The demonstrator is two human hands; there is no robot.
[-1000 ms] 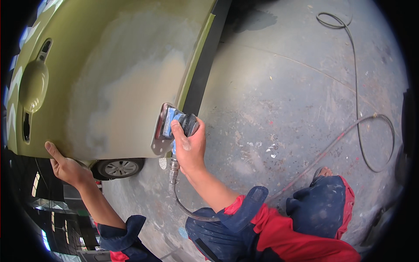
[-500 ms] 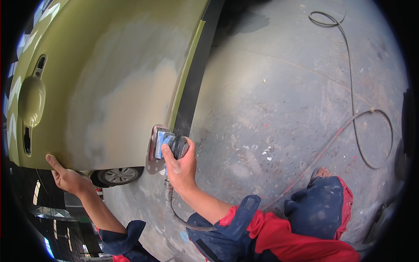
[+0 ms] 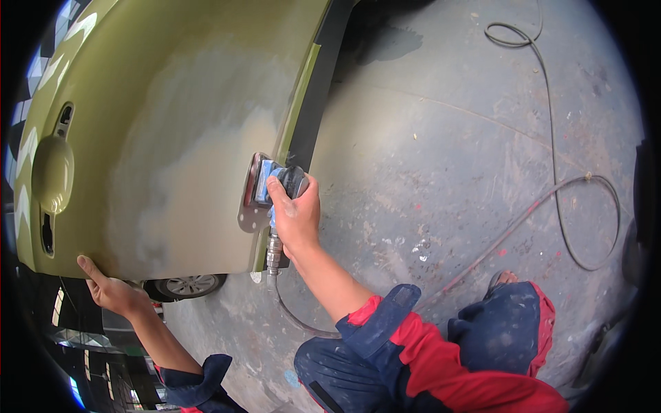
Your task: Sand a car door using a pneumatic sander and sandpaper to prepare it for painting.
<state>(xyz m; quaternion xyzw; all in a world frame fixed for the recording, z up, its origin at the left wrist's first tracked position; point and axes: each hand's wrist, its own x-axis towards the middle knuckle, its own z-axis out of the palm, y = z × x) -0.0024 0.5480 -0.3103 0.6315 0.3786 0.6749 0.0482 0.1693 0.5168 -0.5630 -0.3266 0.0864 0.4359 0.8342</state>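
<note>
My right hand [image 3: 298, 217] is wrapped round an air sander [image 3: 264, 184] with a blue and black body. The sander's flat, holed pad stands against the lower part of an olive-green car door [image 3: 200, 76], by its right edge in view. A metal coupling [image 3: 274, 253] joins the tool to a hose that drops toward my knee. My left hand [image 3: 113, 294] grips the door's near edge, thumb on the outer face and the other fingers hidden behind. Between my hands, a dull beige and grey sanded patch [image 3: 200, 186] spreads across the panel.
A door handle [image 3: 54, 172] sits at the panel's left. Below the near edge shows a car wheel [image 3: 189, 284]. A dark hose [image 3: 555, 138] loops over the stained concrete floor [image 3: 413, 206] on the right. My bent knee [image 3: 492, 320] is at lower right.
My right hand has slid the sander up and away along the door's lower edge. My left hand keeps its hold on the near edge, and the view has shifted slightly.
</note>
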